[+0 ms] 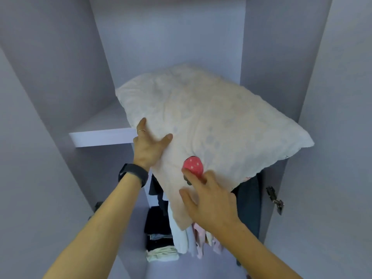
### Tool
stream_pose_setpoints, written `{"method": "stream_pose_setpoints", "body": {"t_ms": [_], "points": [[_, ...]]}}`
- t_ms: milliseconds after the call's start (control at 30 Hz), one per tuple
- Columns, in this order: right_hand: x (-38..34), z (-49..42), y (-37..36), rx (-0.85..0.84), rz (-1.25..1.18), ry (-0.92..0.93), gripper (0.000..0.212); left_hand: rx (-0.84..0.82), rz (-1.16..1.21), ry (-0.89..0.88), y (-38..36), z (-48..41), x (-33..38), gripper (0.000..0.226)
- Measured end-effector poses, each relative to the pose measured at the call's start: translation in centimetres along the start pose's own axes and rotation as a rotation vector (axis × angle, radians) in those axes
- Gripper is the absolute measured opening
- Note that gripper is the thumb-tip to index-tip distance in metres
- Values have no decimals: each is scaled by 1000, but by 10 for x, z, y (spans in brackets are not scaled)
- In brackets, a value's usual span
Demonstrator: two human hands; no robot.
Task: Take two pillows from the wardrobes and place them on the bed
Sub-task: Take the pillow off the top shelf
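Note:
A large cream pillow (213, 119) lies tilted on the upper shelf (102, 135) of the open wardrobe, its near end hanging out past the shelf edge. My left hand (150, 146) grips the pillow's left side, thumb on top and fingers underneath. My right hand (209, 200) presses against the pillow's lower near corner with fingers spread. A pink dotted round object (192, 166) sits right at my right fingertips against the pillow. No second pillow or bed is in view.
Clothes hang below the shelf (201, 242), with a dark garment (249, 202) at the right. Folded clothes (161, 244) are stacked on the wardrobe floor. A door hinge (274, 199) sticks out on the right panel. Wardrobe side walls close in left and right.

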State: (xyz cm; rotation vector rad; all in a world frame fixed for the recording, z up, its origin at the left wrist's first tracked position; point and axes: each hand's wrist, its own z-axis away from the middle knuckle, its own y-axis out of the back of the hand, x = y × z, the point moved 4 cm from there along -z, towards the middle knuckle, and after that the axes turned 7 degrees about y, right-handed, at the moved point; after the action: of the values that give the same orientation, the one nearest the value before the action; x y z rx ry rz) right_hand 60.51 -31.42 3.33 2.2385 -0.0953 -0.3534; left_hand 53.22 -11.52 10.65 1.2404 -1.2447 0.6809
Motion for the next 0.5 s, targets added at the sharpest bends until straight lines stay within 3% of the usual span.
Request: {"method": "stream_pose_setpoints", "body": {"t_ms": [167, 233, 333, 500], "points": [[35, -51, 58, 214, 104, -81, 46, -44, -67, 3, 14, -8, -9, 103], [54, -89, 78, 224, 170, -148, 50, -66, -117, 17, 17, -13, -9, 104], [88, -154, 96, 76, 202, -268, 63, -80, -231, 61, 22, -30, 7, 102], [136, -229, 86, -216, 44, -424, 88, -27, -62, 116, 20, -69, 47, 65]]}}
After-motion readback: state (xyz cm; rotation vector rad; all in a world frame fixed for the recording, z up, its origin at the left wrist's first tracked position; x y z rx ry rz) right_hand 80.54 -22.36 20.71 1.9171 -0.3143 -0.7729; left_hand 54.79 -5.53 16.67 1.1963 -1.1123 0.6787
